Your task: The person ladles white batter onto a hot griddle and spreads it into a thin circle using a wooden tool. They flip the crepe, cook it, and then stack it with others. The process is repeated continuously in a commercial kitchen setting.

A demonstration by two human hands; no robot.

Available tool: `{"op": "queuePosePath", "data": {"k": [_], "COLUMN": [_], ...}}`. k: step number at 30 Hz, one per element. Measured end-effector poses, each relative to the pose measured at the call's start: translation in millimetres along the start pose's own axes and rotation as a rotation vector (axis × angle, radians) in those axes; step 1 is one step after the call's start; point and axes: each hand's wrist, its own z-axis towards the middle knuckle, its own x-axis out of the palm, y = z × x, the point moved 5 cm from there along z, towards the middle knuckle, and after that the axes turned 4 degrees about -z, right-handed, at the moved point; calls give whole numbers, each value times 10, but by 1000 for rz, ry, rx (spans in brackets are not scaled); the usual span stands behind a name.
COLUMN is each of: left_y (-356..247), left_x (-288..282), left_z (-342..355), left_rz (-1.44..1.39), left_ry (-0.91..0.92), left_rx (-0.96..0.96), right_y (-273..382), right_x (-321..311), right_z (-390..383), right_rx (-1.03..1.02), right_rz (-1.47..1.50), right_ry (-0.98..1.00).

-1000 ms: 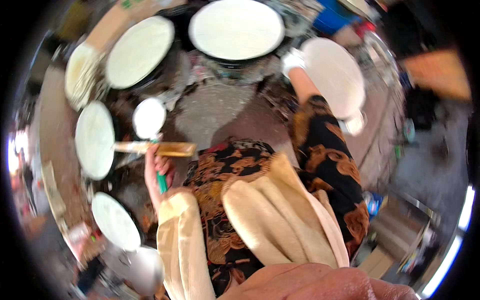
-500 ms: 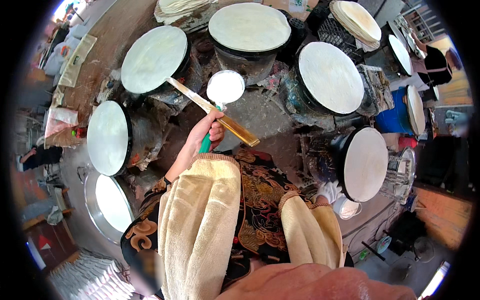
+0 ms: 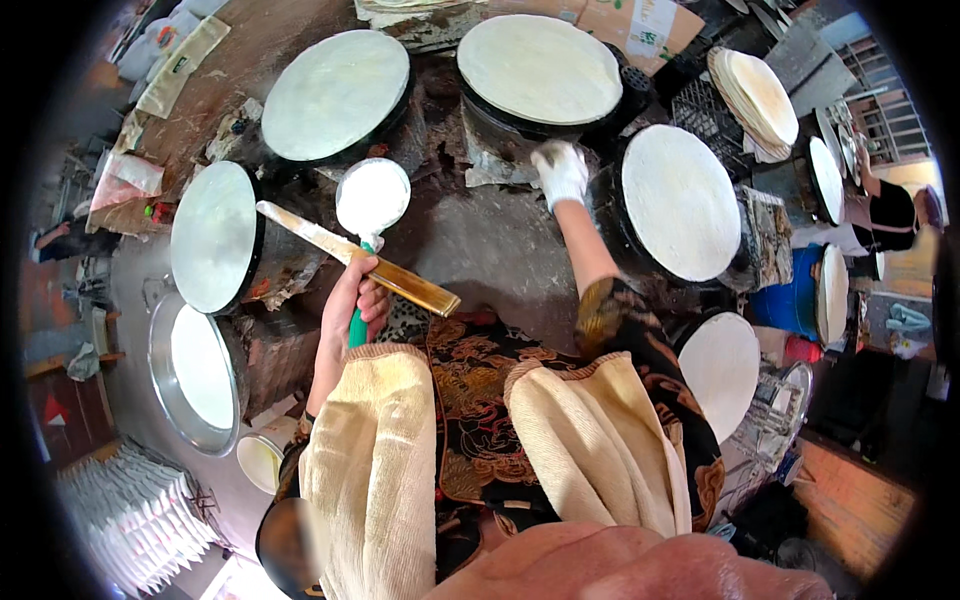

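My left hand (image 3: 362, 297) is closed around a green-handled ladle (image 3: 373, 197) and a flat wooden scraper (image 3: 405, 284) together. White batter fills the ladle's bowl, and the scraper's far end is coated white. My right hand (image 3: 561, 172), in a white glove, reaches out just below the far round griddle, next to its sheet of pale batter (image 3: 540, 68). Motion blurs its fingers. Other thin pale rounds lie on griddles around me: one at the far left (image 3: 338, 95), one at the left (image 3: 213, 236), one at the right (image 3: 680, 202) and one lower right (image 3: 722, 370).
A metal basin (image 3: 158, 352) with white batter (image 3: 203, 370) stands at lower left, beside a small bucket (image 3: 262, 460). Stacked flatbreads (image 3: 757, 95) sit at upper right. Beyond the right griddle are a blue drum (image 3: 787, 295) and another person (image 3: 890, 212).
My right hand has risen from beside the small white bucket at lower right to the far griddle. The view has shifted. My left hand still grips the ladle and scraper.
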Motion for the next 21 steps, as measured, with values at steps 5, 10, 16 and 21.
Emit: {"op": "queuePosePath", "data": {"k": [5, 10, 16, 21], "left_y": [-265, -685, -1227, -1577], "left_x": [-148, -226, -230, -235], "left_z": [-66, 75, 322, 454], "left_rz": [-30, -98, -137, -107], "left_ry": [-85, -46, -50, -51], "left_rx": [45, 54, 70, 18], "right_y": [742, 874, 902, 1143], "right_x": [237, 464, 540, 625], "right_z": [840, 1216, 1318, 1208], "right_rx": [-108, -180, -294, -429], "right_rz": [-311, -470, -581, -587], "right_ry": [27, 179, 180, -69]}}
